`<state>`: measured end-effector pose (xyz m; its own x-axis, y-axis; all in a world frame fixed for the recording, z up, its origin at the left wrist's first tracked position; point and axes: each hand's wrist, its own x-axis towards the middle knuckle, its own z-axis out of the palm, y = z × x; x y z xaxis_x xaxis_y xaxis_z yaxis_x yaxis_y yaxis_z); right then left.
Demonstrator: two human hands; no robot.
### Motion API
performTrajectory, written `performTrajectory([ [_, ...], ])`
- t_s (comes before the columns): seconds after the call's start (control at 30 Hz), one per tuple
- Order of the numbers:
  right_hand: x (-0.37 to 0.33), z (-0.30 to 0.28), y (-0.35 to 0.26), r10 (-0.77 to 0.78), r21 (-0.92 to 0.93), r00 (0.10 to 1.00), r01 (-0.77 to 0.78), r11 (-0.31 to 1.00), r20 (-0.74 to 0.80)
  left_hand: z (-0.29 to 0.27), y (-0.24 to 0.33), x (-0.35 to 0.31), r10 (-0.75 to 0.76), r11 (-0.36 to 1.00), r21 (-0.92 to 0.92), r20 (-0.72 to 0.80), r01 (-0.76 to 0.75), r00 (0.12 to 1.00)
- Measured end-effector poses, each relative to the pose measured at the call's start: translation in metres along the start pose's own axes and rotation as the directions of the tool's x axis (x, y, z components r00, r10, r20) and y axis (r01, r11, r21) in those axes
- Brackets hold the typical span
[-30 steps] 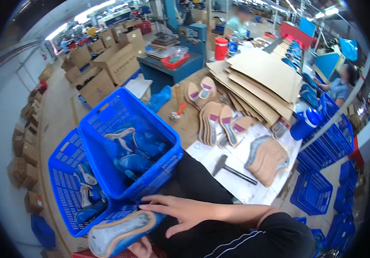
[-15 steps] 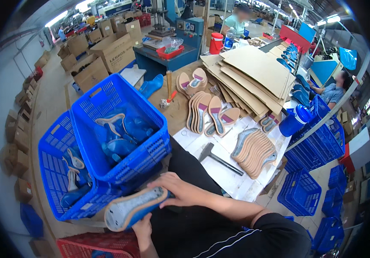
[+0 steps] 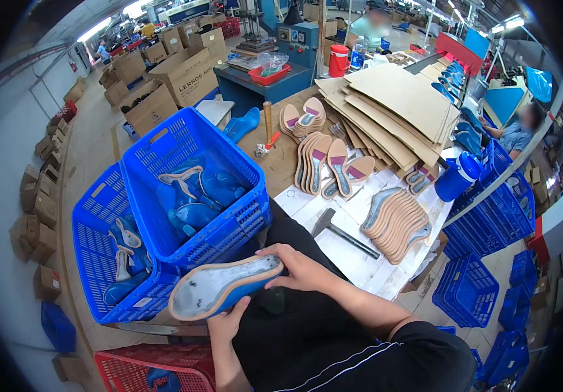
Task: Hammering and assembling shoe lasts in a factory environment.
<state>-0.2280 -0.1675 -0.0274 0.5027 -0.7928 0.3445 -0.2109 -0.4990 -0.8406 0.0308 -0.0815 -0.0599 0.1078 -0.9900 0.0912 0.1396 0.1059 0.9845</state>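
Between my two hands is a blue shoe last (image 3: pixel 245 291) with a tan-edged, grey insole (image 3: pixel 219 282) on its upturned sole. Its heel end is gripped by my right hand (image 3: pixel 298 269), fingers over the top and thumb along the side. From below, my left hand (image 3: pixel 229 319) holds its near side, partly hidden by the last. Just beyond it stands a blue crate (image 3: pixel 203 245) with several blue lasts (image 3: pixel 196 212) inside, some with insoles on them. A second blue crate (image 3: pixel 92 261) at the left holds more lasts.
On the white-covered table (image 3: pixel 334 245) lie a hammer (image 3: pixel 347 234), a row of insoles (image 3: pixel 396 225) and more insole stacks (image 3: pixel 314 160). Brown board sheets (image 3: pixel 399 98) are piled behind. A red crate (image 3: pixel 154 362) stands low at the near left. Another person (image 3: pixel 523 127) sits at the far right.
The last has risen and moved slightly right in my hands, its heel end now turned more to the right. The whole view has shifted a little.
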Motion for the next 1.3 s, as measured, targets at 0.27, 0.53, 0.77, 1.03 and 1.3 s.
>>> performTrajectory([
  [0.27,0.016,0.009,-0.013,-0.022,0.004,0.999,0.022,1.0,0.044,-0.033,-0.041,-0.029,-0.112,0.947,-0.316,-0.137,0.064,0.984],
  [0.53,0.046,-0.004,-0.028,0.01,-0.045,0.981,-0.002,0.999,0.196,-0.065,-0.03,-0.032,0.033,0.937,-0.332,-0.22,-0.106,0.975],
  [0.77,0.047,0.006,-0.016,-0.029,0.033,0.974,0.022,0.999,0.224,-0.078,0.033,-0.012,0.266,0.964,0.063,-0.177,-0.259,0.947],
  [1.03,0.05,0.001,-0.021,-0.004,0.026,0.965,-0.002,1.0,0.261,-0.048,0.128,0.011,0.02,0.381,0.871,0.328,-0.311,0.944],
  [1.3,0.053,0.002,-0.018,0.012,-0.026,0.962,-0.005,1.0,0.273,-0.045,0.112,0.002,0.132,0.311,0.886,0.318,-0.344,0.939],
])
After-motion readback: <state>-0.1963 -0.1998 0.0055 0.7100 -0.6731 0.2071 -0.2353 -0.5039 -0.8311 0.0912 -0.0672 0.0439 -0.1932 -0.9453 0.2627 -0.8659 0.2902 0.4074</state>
